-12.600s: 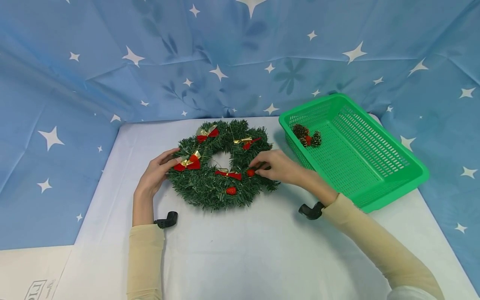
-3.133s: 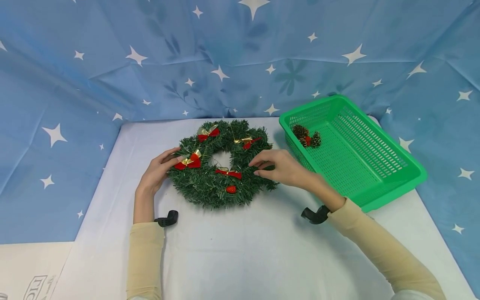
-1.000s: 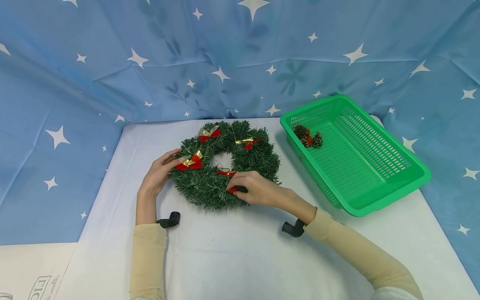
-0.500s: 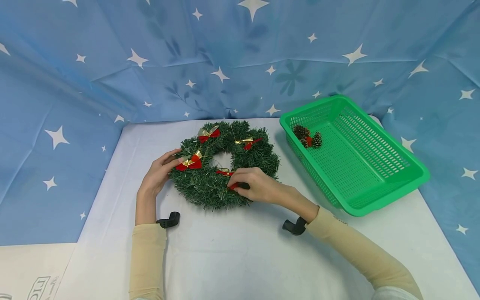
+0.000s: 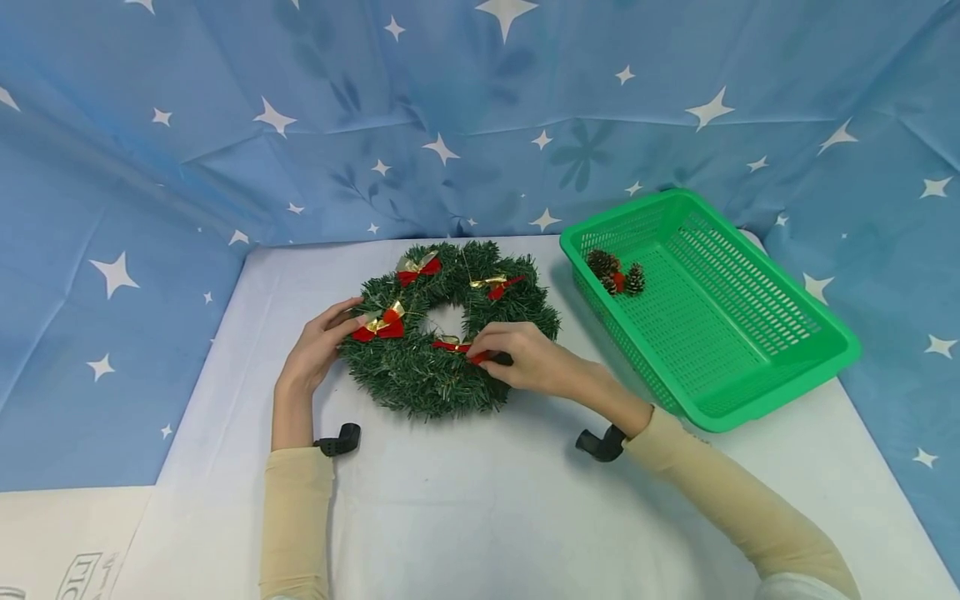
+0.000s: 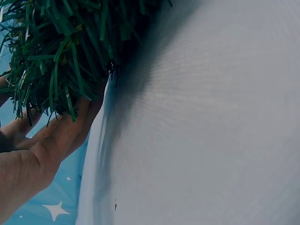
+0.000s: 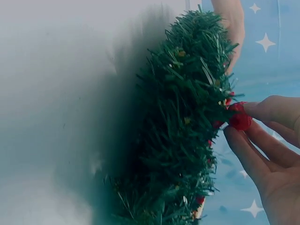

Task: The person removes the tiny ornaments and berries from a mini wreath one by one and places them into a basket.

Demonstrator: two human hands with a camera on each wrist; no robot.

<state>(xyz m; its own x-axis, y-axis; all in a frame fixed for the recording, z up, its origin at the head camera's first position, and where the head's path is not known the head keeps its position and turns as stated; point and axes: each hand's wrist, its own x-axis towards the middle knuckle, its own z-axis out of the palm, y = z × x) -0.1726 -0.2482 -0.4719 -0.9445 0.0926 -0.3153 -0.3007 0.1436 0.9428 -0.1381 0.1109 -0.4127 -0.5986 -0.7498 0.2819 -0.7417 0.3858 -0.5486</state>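
A green tinsel wreath (image 5: 420, 385) with several red-and-gold bows lies on the white cloth. My left hand (image 5: 313, 346) grips its left edge, thumb on top; the left wrist view shows fingers (image 6: 63, 136) beneath the tinsel. Near the wreath's lower right part, my right hand (image 5: 534, 360) pinches a small red berry ornament (image 7: 240, 117) between thumb and fingers, just over the tinsel in the right wrist view. Close beside it is the lower bow (image 5: 448, 344). Another red ball (image 5: 390, 316) sits at the left bow (image 5: 378, 327).
A green plastic basket (image 5: 780, 367) stands at the right, behind my right forearm. Several pine cones (image 5: 634, 279) and something red lie in its far left corner. A blue star-patterned cloth (image 5: 480, 108) hangs behind the table.
My right hand, earlier at the wreath's right side, took hold of the lower red berry ornament and has moved it slightly up and right. My left hand stays at the wreath's left edge.
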